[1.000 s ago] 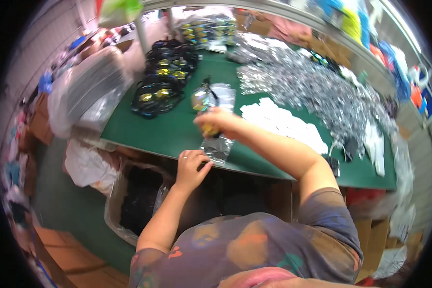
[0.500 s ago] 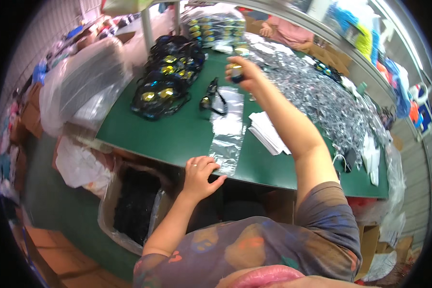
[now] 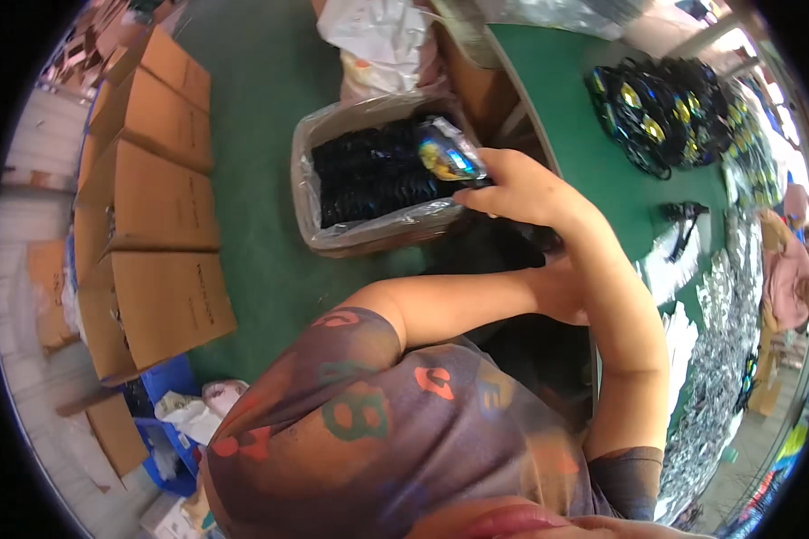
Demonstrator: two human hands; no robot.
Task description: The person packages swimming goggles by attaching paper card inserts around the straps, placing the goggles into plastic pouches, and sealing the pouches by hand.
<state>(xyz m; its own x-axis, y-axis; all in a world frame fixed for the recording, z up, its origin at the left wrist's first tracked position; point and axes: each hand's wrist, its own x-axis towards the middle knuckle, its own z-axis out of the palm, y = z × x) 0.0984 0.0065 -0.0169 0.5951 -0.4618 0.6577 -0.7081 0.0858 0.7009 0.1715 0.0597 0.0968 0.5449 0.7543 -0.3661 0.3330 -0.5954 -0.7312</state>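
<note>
My right hand reaches across to the left, closed on a pair of goggles with shiny yellow-blue mirrored lenses, apparently in clear wrap. It holds them over the right end of a plastic-lined box packed with rows of dark goggles. Behind my right forearm, by the edge of the green table, lies my left hand; its fingers are hidden. One loose pair of black goggles rests on the table near a clear bag.
Several open cardboard cartons line the floor at left, with a blue crate near them. A white sack stands beyond the lined box. On the table are a goggles pile and clear bags. Another person sits across.
The view has swung left toward the floor box. My right hand has come from the table's far side to over the box with goggles. My left hand has left the clear bag's near end.
</note>
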